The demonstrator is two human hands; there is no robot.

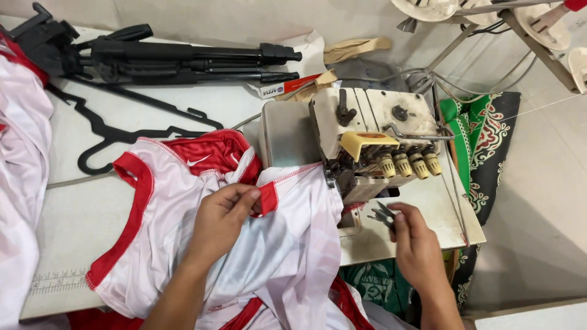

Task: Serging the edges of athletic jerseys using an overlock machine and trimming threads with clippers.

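A white sports shirt with red trim lies on the white sewing table, bunched up against an overlock sewing machine. My left hand pinches a red-edged fold of the shirt near its middle. At the table's right, just below the machine's front, my right hand holds small metal thread snips by their handle, blades pointing left toward the machine.
A black folded tripod and a black clothes hanger lie at the back left. More white and red cloth hangs at the left edge. A green patterned cloth hangs right of the table. Thread cones stand at the top right.
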